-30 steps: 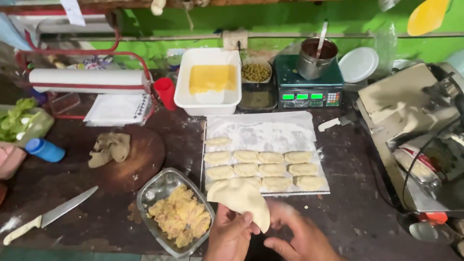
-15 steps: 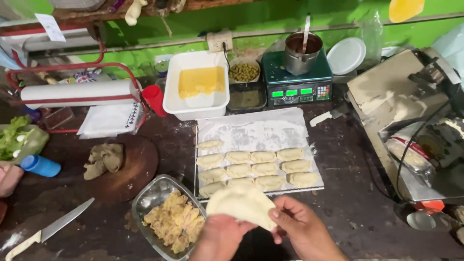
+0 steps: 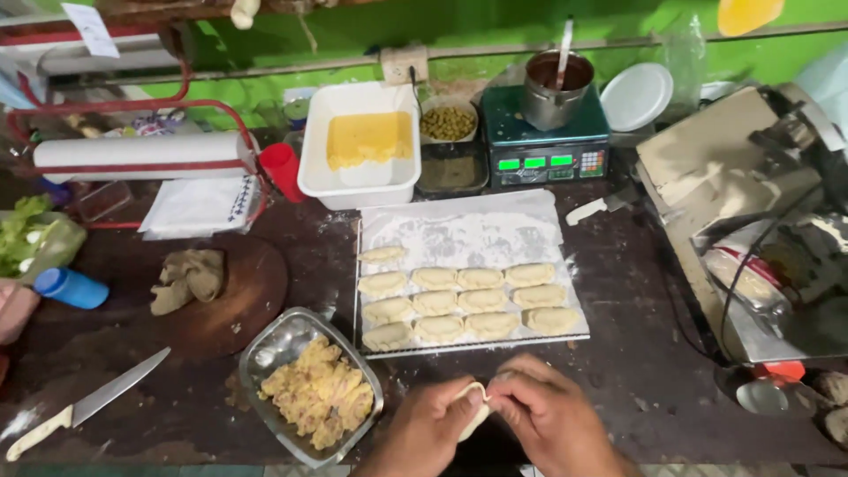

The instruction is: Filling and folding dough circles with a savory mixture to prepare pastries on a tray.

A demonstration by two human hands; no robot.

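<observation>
Both hands pinching folded dough at the desk's near edge

The left hand (image 3: 430, 424) and right hand (image 3: 549, 415) are clamping together on a pale dough piece (image 3: 474, 413), just beside the glass filling dish (image 3: 261, 350); a floured tray (image 3: 459, 231) is lying behind, a white paper label (image 3: 91, 28) hanging at the far-left corner.

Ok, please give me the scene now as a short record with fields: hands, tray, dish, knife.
hands: left hand and right hand together pinch a folded dough piece
tray: floured tray with thirteen folded pastries in rows
dish: glass dish of yellow filling, left of the hands
knife: white-handled knife, far left
</observation>
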